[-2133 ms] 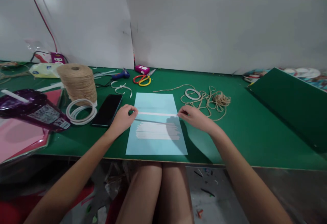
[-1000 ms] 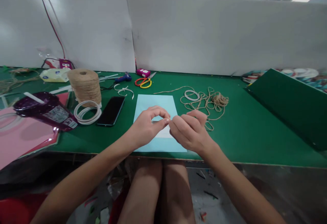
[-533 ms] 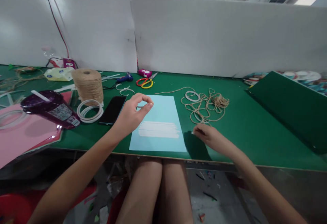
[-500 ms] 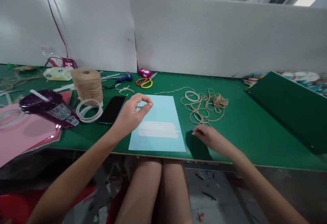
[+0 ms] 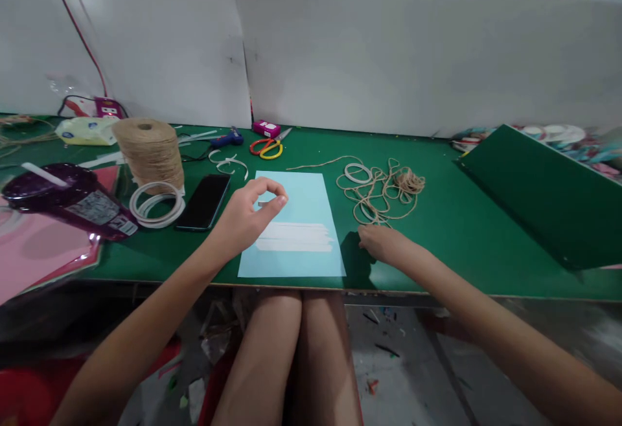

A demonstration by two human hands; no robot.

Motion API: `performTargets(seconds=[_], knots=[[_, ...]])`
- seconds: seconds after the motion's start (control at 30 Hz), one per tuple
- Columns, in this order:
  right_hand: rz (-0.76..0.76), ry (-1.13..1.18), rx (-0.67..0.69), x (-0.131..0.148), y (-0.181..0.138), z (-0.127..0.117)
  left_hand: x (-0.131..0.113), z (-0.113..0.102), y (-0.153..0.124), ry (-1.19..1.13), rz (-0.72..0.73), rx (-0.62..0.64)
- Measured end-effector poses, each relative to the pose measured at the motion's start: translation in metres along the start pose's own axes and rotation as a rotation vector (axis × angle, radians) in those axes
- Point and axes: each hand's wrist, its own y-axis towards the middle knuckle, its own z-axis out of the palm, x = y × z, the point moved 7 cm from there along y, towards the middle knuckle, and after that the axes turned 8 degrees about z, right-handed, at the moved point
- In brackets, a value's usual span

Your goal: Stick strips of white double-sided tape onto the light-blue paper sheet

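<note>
Over the left side of a light blue sheet (image 5: pixel 291 265) my left hand (image 5: pixel 247 213) is held in a pinch, thumb and forefinger meeting. A small pale bit shows inside the curl of its fingers, too small to name. White painted-looking bands or strips (image 5: pixel 294 237) lie across the sheet. My right hand (image 5: pixel 383 245) is closed, just right of the sheet and low over the table. Its fingertips point down and are hidden, so what they hold cannot be seen. Just beyond it lies a loose tangle of brown twine (image 5: pixel 383 186) with a white ring (image 5: pixel 357 173) in it.
Leftward stand a twine spool (image 5: pixel 148 154), white rings (image 5: pixel 158 206), a phone (image 5: pixel 204 202) and a tilted purple cup (image 5: pixel 72 199). Scissors (image 5: pixel 267 146), a small magenta box (image 5: pixel 266 129) and a blue glue gun (image 5: pixel 227 138) lie behind the sheet. A green board (image 5: pixel 544 196) leans at right.
The view has shifted, so everything sits a little further left and higher. My right hand has turned its fingers further down. My left hand keeps its pinch over the sheet.
</note>
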Motion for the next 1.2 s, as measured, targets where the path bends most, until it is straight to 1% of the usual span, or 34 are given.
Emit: performTargets(seconds=[0.2, 0.37, 0.47, 0.5, 0.53, 0.57, 0.6, 0.63, 0.67, 0.7, 0.77, 0.83, 0.9, 0.97, 1.03, 1.1, 1.13, 1.2], knots=[[0.143, -0.019, 0.003, -0.023, 0.003, -0.007, 0.006, -0.008, -0.001, 0.039, -0.041, 0.004], [0.203, -0.062, -0.082, -0.041, 0.000, -0.008, -0.003, -0.015, -0.002, 0.038, 0.015, 0.026], [0.304, -0.097, -0.125, -0.037, -0.011, -0.018, -0.007, -0.020, -0.002, 0.023, 0.035, 0.029], [0.335, -0.088, -0.157, -0.030, -0.018, -0.025, -0.007, -0.020, -0.002, 0.015, 0.035, 0.039], [0.331, -0.055, -0.191, -0.019, -0.026, -0.034, -0.008, -0.020, -0.003, 0.003, 0.034, 0.055], [0.260, -0.014, -0.266, 0.000, -0.035, -0.046, -0.008, -0.019, -0.003, -0.009, 0.031, 0.078], [0.152, 0.041, -0.340, 0.021, -0.045, -0.058, -0.008, -0.016, -0.003, -0.020, 0.027, 0.102], [0.035, 0.123, -0.403, 0.042, -0.055, -0.070, -0.007, -0.013, -0.004, -0.031, 0.019, 0.129], [-0.036, 0.226, -0.462, 0.058, -0.065, -0.082, -0.006, -0.010, -0.004, -0.045, 0.006, 0.158], [-0.099, 0.343, -0.504, 0.071, -0.072, -0.093, -0.004, -0.006, -0.005, -0.065, -0.012, 0.183], [-0.204, 0.606, -0.555, 0.088, -0.081, -0.111, 0.001, 0.000, -0.008, -0.112, -0.058, 0.204], [-0.275, 0.844, -0.573, 0.097, -0.079, -0.121, 0.006, 0.000, -0.010, -0.140, -0.089, 0.179], [-0.306, 1.029, -0.558, 0.100, -0.069, -0.125, 0.007, -0.006, -0.012, -0.133, -0.093, 0.132], [-0.323, 1.183, -0.514, 0.103, -0.055, -0.122, 0.007, -0.012, -0.015, -0.110, -0.089, 0.111], [-0.359, 1.316, -0.442, 0.108, -0.044, -0.118, 0.007, -0.017, -0.018, -0.087, -0.090, 0.120], [-0.397, 1.390, -0.379, 0.114, -0.038, -0.115, 0.008, -0.020, -0.020, -0.070, -0.095, 0.128], [-0.409, 1.397, -0.374, 0.116, -0.038, -0.115, 0.009, -0.021, -0.020, -0.069, -0.100, 0.125], [-0.393, 1.372, -0.445, 0.116, -0.041, -0.117, 0.011, -0.020, -0.021, -0.091, -0.111, 0.119]])
